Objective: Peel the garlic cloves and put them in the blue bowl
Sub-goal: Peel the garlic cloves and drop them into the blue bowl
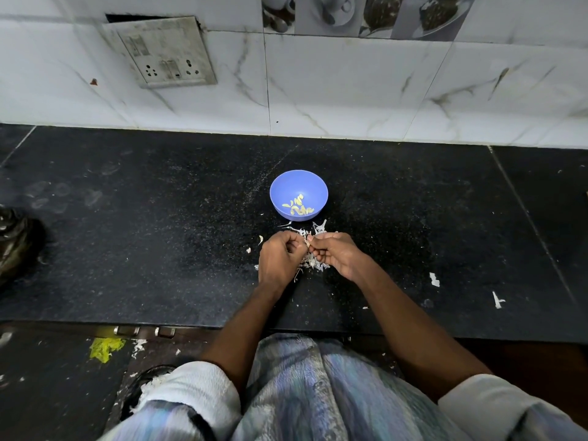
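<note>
Presently, on the black stone bench point(159, 233), the stock stands as follows. One blue bowl point(298, 195), set toward the back of the work area and well short of the tiled wall point(350, 90), holding a small lot of peeled garlic cloves point(298, 207), pale yellow, lying loose on its floor; the exact count cannot be told, though it looks like roughly a dozen or fewer. One heap of white papery skins point(313, 261), just in front of the bowl and partly under the hands, with stray flakes scattered to the right on the bench and more down on the floor point(63, 361). Left hand point(277, 259), fingers curled, and right hand point(334, 253), likewise curled, meet fingertip to fingertip above the heap, both pinching one small clove point(308, 242) between them; it is mostly hidden, so how much skin remains on it cannot be told. Judged from this: the work is well under way, several cloves done and deposited, one clove in hand at the peeling stage and not yet in the bowl. No unpeeled stock is visible apart from the one being held; any that remains may lie buried in the skins or behind the hands, so whether this is the last clove cannot be settled.
</note>
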A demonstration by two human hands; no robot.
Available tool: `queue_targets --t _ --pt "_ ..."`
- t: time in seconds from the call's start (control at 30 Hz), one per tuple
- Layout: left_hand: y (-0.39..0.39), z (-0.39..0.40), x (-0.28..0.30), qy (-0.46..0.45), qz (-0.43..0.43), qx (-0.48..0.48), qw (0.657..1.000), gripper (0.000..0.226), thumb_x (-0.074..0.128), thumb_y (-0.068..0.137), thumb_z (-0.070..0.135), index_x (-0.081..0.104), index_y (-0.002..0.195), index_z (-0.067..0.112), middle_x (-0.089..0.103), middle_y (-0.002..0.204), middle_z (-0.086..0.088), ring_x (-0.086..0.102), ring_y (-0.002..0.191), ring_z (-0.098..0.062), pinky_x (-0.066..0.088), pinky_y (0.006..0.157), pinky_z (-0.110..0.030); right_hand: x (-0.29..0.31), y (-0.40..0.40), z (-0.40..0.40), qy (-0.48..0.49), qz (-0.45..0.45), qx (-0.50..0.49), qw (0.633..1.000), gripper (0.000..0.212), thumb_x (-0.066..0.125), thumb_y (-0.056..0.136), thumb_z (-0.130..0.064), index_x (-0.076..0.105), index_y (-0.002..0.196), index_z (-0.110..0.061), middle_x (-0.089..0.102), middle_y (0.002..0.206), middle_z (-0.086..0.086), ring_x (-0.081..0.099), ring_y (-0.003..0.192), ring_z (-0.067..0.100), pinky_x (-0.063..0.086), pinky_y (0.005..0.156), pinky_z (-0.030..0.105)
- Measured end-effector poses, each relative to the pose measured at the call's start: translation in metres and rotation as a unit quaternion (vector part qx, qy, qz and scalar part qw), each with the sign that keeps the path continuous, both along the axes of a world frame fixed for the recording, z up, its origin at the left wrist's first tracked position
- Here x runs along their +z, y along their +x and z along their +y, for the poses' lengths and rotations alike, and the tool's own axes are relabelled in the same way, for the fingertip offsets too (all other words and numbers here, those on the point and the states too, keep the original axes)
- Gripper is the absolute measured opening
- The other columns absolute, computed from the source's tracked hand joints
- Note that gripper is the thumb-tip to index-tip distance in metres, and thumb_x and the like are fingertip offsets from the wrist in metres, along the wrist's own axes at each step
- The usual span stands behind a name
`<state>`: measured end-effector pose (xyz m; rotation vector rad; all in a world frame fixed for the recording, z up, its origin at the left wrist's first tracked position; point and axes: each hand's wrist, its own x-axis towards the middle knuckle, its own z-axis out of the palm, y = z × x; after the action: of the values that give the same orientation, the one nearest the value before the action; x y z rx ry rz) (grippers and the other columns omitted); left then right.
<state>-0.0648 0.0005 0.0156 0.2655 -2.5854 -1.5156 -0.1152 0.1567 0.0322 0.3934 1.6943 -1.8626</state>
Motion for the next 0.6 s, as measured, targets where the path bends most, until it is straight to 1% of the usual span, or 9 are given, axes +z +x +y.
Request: queue_targets --t 0.1,0.27,0.33,0.4,0.47,0.53,0.6 --pt "0.0 0.0 -0.002 0.005 0.001 0.004 1.0 0.005 0.071 0.089 0.02 0.075 0.087 0.022 0.073 0.08 0.01 0.069 0.075 -0.008 0.06 0.072 -0.035 -0.001 0.001 0.001 0.001 0.007 0.02 1.0 0.024 0.072 0.096 -0.01 0.069 0.108 0.01 0.07 0.076 0.007 0.059 0.067 0.011 0.052 0.063 0.02" --pt "-0.002 0.002 -0.005 0.061 -0.01 0.033 0.998 0.003 0.073 0.092 0.018 0.076 0.093 0.019 0.075 0.08 0.007 0.071 0.075 -0.008 0.06 0.072 -0.028 0.0 0.0 0.003 -0.001 0.031 0.062 0.998 0.018 0.071 0.096 -0.012 0.072 0.106 0.003 0.072 0.082 0.008 0.062 0.069 0.009 0.052 0.066 0.02" --pt "-0.004 0.004 -0.004 0.086 -0.023 0.059 0.994 0.006 0.071 0.094 0.015 0.077 0.095 0.017 0.076 0.082 0.007 0.069 0.073 -0.005 0.057 0.071 -0.023 0.001 0.0 0.003 0.006 0.039 0.073 0.997 0.015 0.072 0.095 -0.011 0.073 0.104 0.001 0.073 0.083 0.009 0.063 0.07 0.009 0.052 0.066 0.021" --pt "-0.008 0.003 -0.005 0.118 -0.036 0.103 0.987 0.009 0.068 0.096 0.016 0.077 0.096 0.015 0.077 0.082 0.006 0.068 0.071 -0.004 0.056 0.07 -0.026 0.001 0.001 0.003 0.021 0.044 0.081 0.995 0.016 0.073 0.094 -0.009 0.073 0.105 0.003 0.073 0.083 0.01 0.063 0.068 0.009 0.051 0.066 0.021" --pt "-0.012 -0.001 -0.008 0.121 -0.044 0.119 0.985 0.012 0.067 0.097 0.019 0.078 0.096 0.015 0.077 0.08 0.006 0.068 0.07 -0.008 0.057 0.07 -0.03 -0.002 0.001 0.003 0.023 0.049 0.066 0.996 0.02 0.072 0.095 -0.008 0.072 0.109 0.007 0.072 0.084 0.01 0.063 0.069 0.009 0.051 0.066 0.022" --pt "-0.011 -0.003 -0.009 0.095 -0.047 0.103 0.989 0.013 0.067 0.098 0.02 0.079 0.093 0.018 0.076 0.077 0.007 0.068 0.067 -0.009 0.057 0.069 -0.03 -0.004 0.0 0.003 0.01 0.05 0.028 0.998 0.022 0.07 0.096 -0.006 0.07 0.114 0.009 0.072 0.086 0.011 0.063 0.072 0.011 0.052 0.067 0.021" --pt "-0.007 -0.003 -0.008 0.072 -0.038 0.084 0.993 0.017 0.068 0.098 0.023 0.078 0.085 0.018 0.075 0.073 0.009 0.067 0.065 -0.008 0.055 0.067 -0.029 -0.005 -0.003 0.002 -0.004 0.048 -0.009 0.999 0.02 0.069 0.097 -0.005 0.071 0.113 0.006 0.072 0.085 0.01 0.064 0.073 0.012 0.054 0.067 0.02"
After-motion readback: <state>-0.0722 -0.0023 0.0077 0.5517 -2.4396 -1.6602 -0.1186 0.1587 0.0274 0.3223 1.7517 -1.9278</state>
